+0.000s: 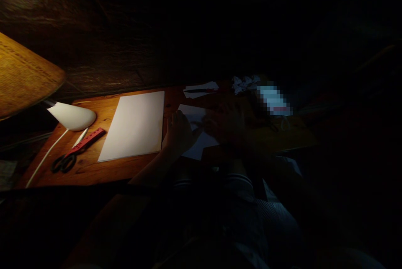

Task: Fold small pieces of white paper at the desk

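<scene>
A white sheet of paper [194,151] lies on the wooden table in front of me, in dim light. My left hand [179,131] rests on its left part, fingers curled and thumb reaching toward the middle, holding it against the table. Over the right part of the same sheet is my right hand [224,121]. It is dark and smeared, so its fingers cannot be made out. Left of my left hand lies a stack of white paper [133,126], brightly lit.
A lamp with a tan shade [28,76] and white base [72,116] stands at the left. Near it are black-handled scissors [64,163] and a red perforated strip [89,138]. Paper pieces [205,86], folded white shapes [243,84] and a blurred bright rectangle [273,100] lie farther back.
</scene>
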Demonstrator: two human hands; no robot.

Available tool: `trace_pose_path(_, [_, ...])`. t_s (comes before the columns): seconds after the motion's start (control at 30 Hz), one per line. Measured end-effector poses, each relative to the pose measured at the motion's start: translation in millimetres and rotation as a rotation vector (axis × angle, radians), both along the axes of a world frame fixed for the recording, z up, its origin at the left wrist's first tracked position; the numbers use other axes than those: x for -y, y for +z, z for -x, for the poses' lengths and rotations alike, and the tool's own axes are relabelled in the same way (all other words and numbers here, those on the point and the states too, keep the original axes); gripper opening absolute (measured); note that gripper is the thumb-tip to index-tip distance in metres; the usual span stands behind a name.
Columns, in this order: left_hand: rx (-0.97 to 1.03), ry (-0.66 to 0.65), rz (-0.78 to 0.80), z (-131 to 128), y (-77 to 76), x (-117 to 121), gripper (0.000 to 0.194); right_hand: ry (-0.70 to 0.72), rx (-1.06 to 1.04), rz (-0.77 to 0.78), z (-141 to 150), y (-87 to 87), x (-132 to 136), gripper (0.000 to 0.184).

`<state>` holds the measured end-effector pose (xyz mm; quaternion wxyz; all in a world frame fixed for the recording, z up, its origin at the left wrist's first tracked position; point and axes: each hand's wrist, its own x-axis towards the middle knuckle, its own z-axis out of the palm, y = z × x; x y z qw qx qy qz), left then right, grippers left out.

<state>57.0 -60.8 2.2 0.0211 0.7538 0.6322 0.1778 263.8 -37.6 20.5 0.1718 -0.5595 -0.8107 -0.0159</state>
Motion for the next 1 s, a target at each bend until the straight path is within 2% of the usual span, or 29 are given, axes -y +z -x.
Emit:
trace_pose_path(0.1, [0.052,-0.026,-0.060,3,-5.8,0,0.082,0.011,0.023,-0.002,2,-1.1,1,0.059])
trace_pose_path(0.23, [-0.001,-0.080,-0.136,6,-7.7,-1,0.068,0.032,0.049,0.019,3,-1.5,3,0.045])
trace_pose_path(0.3, [-0.079,-0.122,-0.084,4,-2.8,-1,0.058,0.059,0.065,0.029,3,-1.0,3,0.044])
trace_pose_path(0.37, [-0.143,-0.222,-0.006,-1,4.1,-2,0.049,0.091,0.073,0.042,3,-1.0,2,0.045])
trace_pose_path(0.43, [-0.192,-0.272,0.041,-6,10.2,-4,0.046,0.144,0.069,0.048,4,-2.1,0,0.045])
trace_pose_path(0.6, [-0.228,-0.269,0.065,-14,15.8,-9,0.050,0.260,0.077,0.071,7,-6.2,-8,0.041])
trace_pose_path(1.0, [-0.159,-0.240,0.037,-11,9.4,-12,0.055,0.207,0.063,0.080,11,-5.5,-7,0.043])
